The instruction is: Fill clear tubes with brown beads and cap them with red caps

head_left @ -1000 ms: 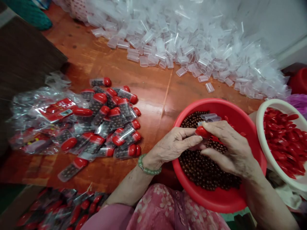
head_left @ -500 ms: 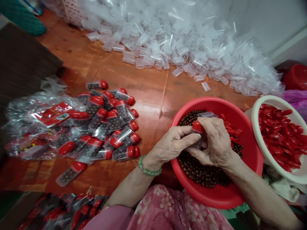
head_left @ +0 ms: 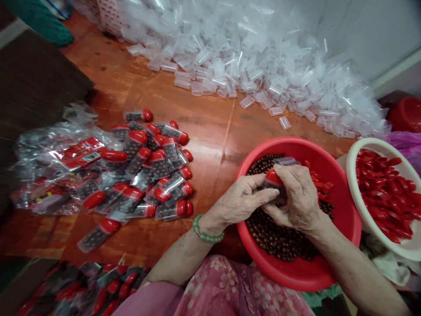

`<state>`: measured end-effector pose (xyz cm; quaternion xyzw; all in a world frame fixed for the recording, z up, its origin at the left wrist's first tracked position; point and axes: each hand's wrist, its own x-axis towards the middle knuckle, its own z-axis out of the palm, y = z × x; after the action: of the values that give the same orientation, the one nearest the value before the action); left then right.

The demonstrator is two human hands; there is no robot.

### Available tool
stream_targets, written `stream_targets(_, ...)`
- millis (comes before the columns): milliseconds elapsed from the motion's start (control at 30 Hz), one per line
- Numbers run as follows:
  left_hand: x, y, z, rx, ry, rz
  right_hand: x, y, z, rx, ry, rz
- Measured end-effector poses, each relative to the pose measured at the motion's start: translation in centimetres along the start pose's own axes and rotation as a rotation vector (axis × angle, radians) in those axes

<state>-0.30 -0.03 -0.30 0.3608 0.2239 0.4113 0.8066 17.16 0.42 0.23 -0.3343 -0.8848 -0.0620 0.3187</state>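
Observation:
Both my hands meet over a red basin (head_left: pixel 342 202) full of small dark brown beads (head_left: pixel 279 239). My left hand (head_left: pixel 241 202) and my right hand (head_left: pixel 296 197) are closed together round a small clear tube with a red cap (head_left: pixel 272 177); the tube's body is mostly hidden by my fingers. A green bead bracelet (head_left: pixel 207 232) is on my left wrist. Some loose red caps (head_left: pixel 320 184) and an empty clear tube (head_left: pixel 286 161) lie on the beads at the basin's far side.
A white bowl (head_left: pixel 357 206) of red caps stands at the right. Filled, capped tubes (head_left: pixel 154 171) lie heaped on the orange floor at the left, beside plastic bags (head_left: pixel 62 162). A large pile of empty clear tubes (head_left: pixel 256 61) runs along the back.
My right hand has drawn in closer to my left and curled over the red-capped tube. The view shifted slightly.

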Motion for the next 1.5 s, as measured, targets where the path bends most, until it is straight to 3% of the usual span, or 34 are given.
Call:
stream_targets(300,-0.2,-0.6,-0.8,-0.239,-0.085,-0.142,0.7,-0.5,-0.4,0.133,-0.009,0.069)
stream_targets(667,0.0,-0.8,-0.4,-0.229,-0.061,-0.096,0.4,-0.1,0.0,-0.009,0.086,-0.035)
stream_targets(900,0.3,-0.8,0.3,-0.244,0.000,-0.066,0.1,0.5,-0.2,-0.035,-0.002,-0.038)
stream_targets(1000,0.6,-0.9,0.6,-0.248,0.005,-0.063,-0.2,0.7,-0.8,0.009,-0.098,-0.044)
stream_targets(1067,0.5,-0.6,0.5,-0.231,0.060,-0.041,-0.4,0.8,-1.3,0.064,-0.191,-0.025)
stream_targets(1267,-2.1,2.1,-1.4,-0.211,0.245,0.082,-1.2,0.6,-2.5,0.045,-0.149,-0.019)
stream_targets(1400,-3.4,3.1,-3.2,-0.264,0.417,0.174,-1.3,1.1,-2.1,0.069,-0.214,-0.014)
stream_targets(1500,-3.8,2.6,-3.9,-0.295,0.429,0.165,-1.3,1.3,-1.6,0.120,-0.243,0.002)
